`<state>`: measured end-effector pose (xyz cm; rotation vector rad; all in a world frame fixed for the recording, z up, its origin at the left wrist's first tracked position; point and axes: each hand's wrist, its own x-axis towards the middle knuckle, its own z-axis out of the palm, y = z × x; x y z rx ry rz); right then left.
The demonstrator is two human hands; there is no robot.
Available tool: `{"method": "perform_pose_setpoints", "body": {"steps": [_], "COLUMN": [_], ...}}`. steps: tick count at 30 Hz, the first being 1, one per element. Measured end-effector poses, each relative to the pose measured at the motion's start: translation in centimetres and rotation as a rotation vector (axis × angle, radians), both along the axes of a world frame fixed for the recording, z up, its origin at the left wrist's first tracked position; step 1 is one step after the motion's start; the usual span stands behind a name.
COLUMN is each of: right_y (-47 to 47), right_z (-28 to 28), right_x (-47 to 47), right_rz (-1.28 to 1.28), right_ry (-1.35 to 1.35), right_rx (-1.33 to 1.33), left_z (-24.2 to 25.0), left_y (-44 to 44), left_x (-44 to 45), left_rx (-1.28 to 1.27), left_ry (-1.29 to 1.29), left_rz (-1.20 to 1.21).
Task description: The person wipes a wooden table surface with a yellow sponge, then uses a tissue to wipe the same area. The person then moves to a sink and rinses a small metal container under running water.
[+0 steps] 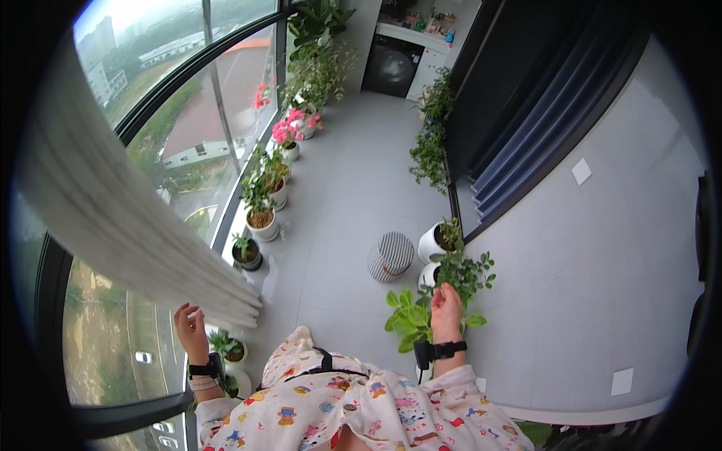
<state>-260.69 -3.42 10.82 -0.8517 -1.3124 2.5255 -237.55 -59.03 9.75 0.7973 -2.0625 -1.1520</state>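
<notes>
My left hand [190, 334] is raised at the lower left, beside the window and just below the white curtain [169, 253]; its fingers are slightly bent and nothing shows in them. My right hand [446, 309] is held over leafy potted plants at the lower right, its fingers drawn together near the leaves; whether a leaf is between them cannot be told. A broad-leaved green plant [410, 318] lies just left of it, and a darker shrub [465, 273] rises beyond. Each wrist wears a black strap with a small box.
A striped round stool [390, 257] stands on the grey tiles ahead. White plant pots [263, 226] line the window side. Further back are a washing machine [391, 66] and a trailing plant [431, 152]. A dark blue curtain [524, 127] hangs at the right.
</notes>
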Motion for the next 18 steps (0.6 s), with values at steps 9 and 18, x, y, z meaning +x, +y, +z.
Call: {"method": "perform_pose_setpoints", "body": {"steps": [9,18], "right_y": [7.1,9.4], "right_z": [-1.0,0.4], "right_x": [-13.8,-44.9], "right_rz": [-0.334,-0.414], "right_ry": [0.042,0.098], "right_rx": [0.048,0.035], "left_z": [4.6,3.9], "left_y": [-0.5,2.1], "left_x": [-37.7,-66.3], "left_rx": [-0.08,-0.002], "left_ry": [0.051,0.116], "left_rz": [-0.431,-0.381]}}
